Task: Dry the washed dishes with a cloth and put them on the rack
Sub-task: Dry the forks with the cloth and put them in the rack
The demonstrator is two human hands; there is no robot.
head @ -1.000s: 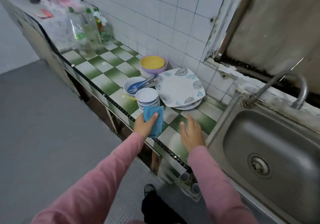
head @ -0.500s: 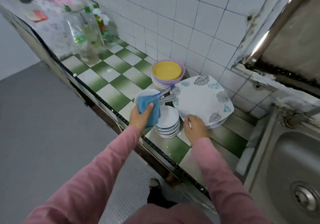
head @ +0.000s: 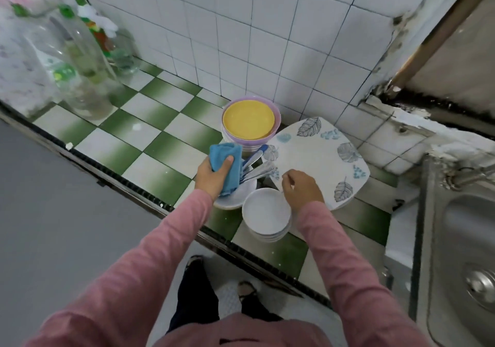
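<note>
My left hand [head: 213, 176] grips a folded blue cloth [head: 227, 159] over a white bowl [head: 237, 198] that holds several spoons and forks [head: 258, 166]. My right hand [head: 302, 188] has its fingers curled on the near left edge of a square leaf-patterned plate [head: 318, 153], the top one of a small pile. Just in front of both hands stands a stack of small white bowls [head: 266, 212]. Behind the cloth, a yellow dish [head: 249, 121] sits in a stack of purple bowls against the wall. No rack is in view.
The green-and-white tiled counter [head: 150, 121] runs left to clear plastic bottles [head: 80, 60] and bags. A steel sink [head: 471, 239] lies at the right. The counter's dark front edge runs just below the dishes, with the grey floor beyond it.
Both hands moved forward from the counter's front edge to the dishes. My left hand carried the cloth over the cutlery bowl. My right hand reached the leaf plate's edge and curled on it.
</note>
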